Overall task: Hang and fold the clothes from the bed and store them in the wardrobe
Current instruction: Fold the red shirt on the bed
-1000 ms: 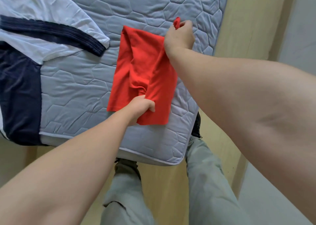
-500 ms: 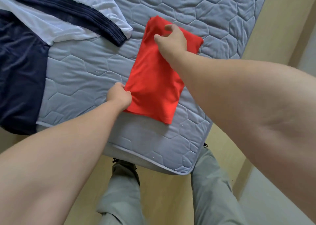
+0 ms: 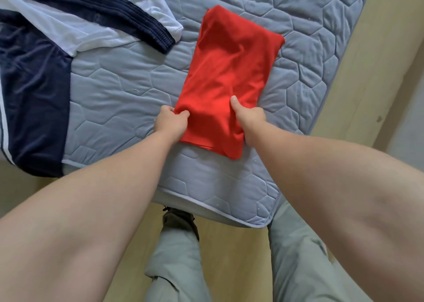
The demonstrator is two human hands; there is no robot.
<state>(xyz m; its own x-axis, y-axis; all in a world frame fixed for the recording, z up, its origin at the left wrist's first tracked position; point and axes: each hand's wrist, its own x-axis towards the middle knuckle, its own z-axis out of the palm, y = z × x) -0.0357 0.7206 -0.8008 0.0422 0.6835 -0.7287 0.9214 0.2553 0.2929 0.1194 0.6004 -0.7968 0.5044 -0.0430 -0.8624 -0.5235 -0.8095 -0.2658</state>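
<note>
A red garment [image 3: 227, 72], folded into a long rectangle, lies on the grey-blue quilted mattress [image 3: 119, 95] close to its right edge. My left hand [image 3: 171, 122] pinches the garment's near left edge, thumb on top of the cloth. My right hand [image 3: 249, 118] grips the near right edge, with its thumb pressed onto the red fabric and the fingers tucked under. A white and navy sports shirt [image 3: 75, 28] lies spread out at the upper left of the bed.
A navy part of the clothing [image 3: 34, 99] hangs over the mattress's near left edge. The beige floor [image 3: 229, 244] and my grey trouser legs [image 3: 174, 267] show below the mattress corner. A wall strip [image 3: 367, 72] runs along the bed's right side.
My right hand has come back from the garment's far end to its near right edge. The red garment now lies flat as a narrower fold, and both hands hold its near end.
</note>
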